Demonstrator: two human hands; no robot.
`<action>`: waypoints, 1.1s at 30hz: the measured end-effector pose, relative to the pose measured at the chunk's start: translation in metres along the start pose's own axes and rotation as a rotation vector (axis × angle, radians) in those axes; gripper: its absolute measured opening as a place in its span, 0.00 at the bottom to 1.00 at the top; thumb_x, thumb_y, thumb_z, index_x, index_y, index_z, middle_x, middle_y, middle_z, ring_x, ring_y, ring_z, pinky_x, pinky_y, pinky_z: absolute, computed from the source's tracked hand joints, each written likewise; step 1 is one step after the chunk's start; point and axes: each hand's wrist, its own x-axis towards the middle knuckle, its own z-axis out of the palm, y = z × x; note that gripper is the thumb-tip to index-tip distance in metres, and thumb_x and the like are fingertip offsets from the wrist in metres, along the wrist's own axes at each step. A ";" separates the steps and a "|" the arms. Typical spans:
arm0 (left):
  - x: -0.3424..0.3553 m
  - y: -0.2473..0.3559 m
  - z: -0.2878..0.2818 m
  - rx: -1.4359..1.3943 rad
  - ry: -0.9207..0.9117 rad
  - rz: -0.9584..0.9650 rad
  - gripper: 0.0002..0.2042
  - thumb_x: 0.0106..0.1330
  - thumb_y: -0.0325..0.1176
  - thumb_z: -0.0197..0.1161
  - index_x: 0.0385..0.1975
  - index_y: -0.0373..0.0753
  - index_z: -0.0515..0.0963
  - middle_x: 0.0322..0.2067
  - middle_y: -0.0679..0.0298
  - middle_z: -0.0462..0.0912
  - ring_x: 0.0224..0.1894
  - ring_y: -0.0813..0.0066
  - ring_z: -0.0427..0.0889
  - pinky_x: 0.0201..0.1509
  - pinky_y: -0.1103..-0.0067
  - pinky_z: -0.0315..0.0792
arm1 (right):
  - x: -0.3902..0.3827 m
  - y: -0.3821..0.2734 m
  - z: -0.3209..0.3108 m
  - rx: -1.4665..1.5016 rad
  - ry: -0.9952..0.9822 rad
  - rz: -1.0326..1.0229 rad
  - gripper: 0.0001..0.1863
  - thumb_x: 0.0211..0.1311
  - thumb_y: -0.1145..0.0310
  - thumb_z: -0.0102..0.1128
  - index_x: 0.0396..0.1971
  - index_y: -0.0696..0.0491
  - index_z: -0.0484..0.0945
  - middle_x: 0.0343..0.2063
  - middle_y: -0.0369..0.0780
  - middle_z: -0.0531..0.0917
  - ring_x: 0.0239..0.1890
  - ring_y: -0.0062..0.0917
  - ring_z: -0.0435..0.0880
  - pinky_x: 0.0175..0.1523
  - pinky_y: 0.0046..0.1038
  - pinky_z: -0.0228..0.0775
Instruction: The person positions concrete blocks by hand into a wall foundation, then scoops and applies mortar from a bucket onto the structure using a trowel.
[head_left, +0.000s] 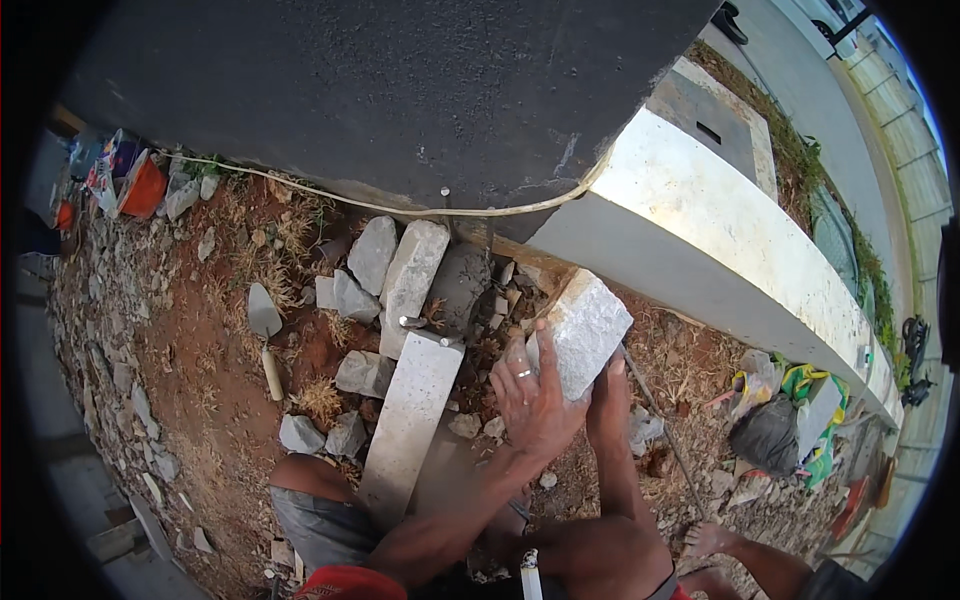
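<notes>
Two bare hands, left hand (533, 400) and right hand (607, 395), clasp a pale stone block (585, 330) by its lower edges; it looks heavy, rigid and rough.

Red dirt ground (215, 400): loose stones (372, 254), trowel (263, 312), prob. concrete slab (410, 415).

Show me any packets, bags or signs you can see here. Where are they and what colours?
Colourful packets: far left by the dark wall, red, blue and white, crumpled.
Orange container: beside those packets, tilted.
Black bag: right, below the white ledge, lumpy.
Green and yellow bag: behind the black bag.
</notes>
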 end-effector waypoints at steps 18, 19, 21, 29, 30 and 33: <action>0.099 -0.075 0.050 0.056 -0.380 -0.465 0.66 0.47 0.60 0.78 0.77 0.28 0.42 0.68 0.33 0.60 0.69 0.36 0.63 0.73 0.53 0.60 | 0.080 0.096 0.046 -0.127 0.095 0.397 0.40 0.80 0.40 0.33 0.79 0.53 0.48 0.78 0.42 0.55 0.79 0.32 0.51 0.80 0.32 0.42; 0.102 -0.072 0.049 0.059 -0.374 -0.444 0.66 0.47 0.60 0.78 0.77 0.28 0.42 0.68 0.33 0.60 0.69 0.36 0.63 0.73 0.53 0.60 | 0.079 0.096 0.051 -0.095 0.120 0.410 0.39 0.81 0.40 0.31 0.79 0.52 0.48 0.78 0.41 0.55 0.79 0.32 0.51 0.80 0.33 0.42; 0.095 -0.069 0.045 0.099 -0.396 -0.391 0.65 0.47 0.57 0.79 0.76 0.28 0.42 0.63 0.35 0.66 0.66 0.37 0.67 0.72 0.54 0.61 | 0.070 0.097 0.057 -0.049 0.147 0.437 0.38 0.81 0.41 0.29 0.80 0.50 0.47 0.78 0.40 0.56 0.79 0.32 0.52 0.81 0.33 0.41; 0.084 -0.052 0.075 0.205 -0.396 -0.126 0.63 0.48 0.59 0.78 0.76 0.29 0.46 0.65 0.36 0.66 0.68 0.42 0.65 0.70 0.55 0.60 | 0.074 0.132 0.029 0.486 -0.034 0.431 0.35 0.81 0.41 0.29 0.73 0.52 0.62 0.68 0.40 0.71 0.71 0.33 0.68 0.75 0.37 0.62; 0.090 -0.052 0.077 0.260 -0.447 -0.083 0.64 0.47 0.60 0.78 0.76 0.30 0.47 0.65 0.39 0.66 0.68 0.44 0.66 0.70 0.57 0.60 | 0.080 0.135 0.030 0.423 0.092 0.394 0.36 0.81 0.40 0.29 0.73 0.52 0.62 0.68 0.40 0.72 0.71 0.33 0.68 0.75 0.37 0.61; 0.094 -0.058 0.069 0.289 -0.420 -0.282 0.64 0.47 0.60 0.78 0.76 0.30 0.46 0.65 0.40 0.66 0.67 0.45 0.66 0.71 0.55 0.59 | 0.081 0.136 0.037 0.300 0.168 0.451 0.36 0.80 0.39 0.28 0.73 0.51 0.62 0.68 0.39 0.72 0.71 0.32 0.68 0.75 0.37 0.60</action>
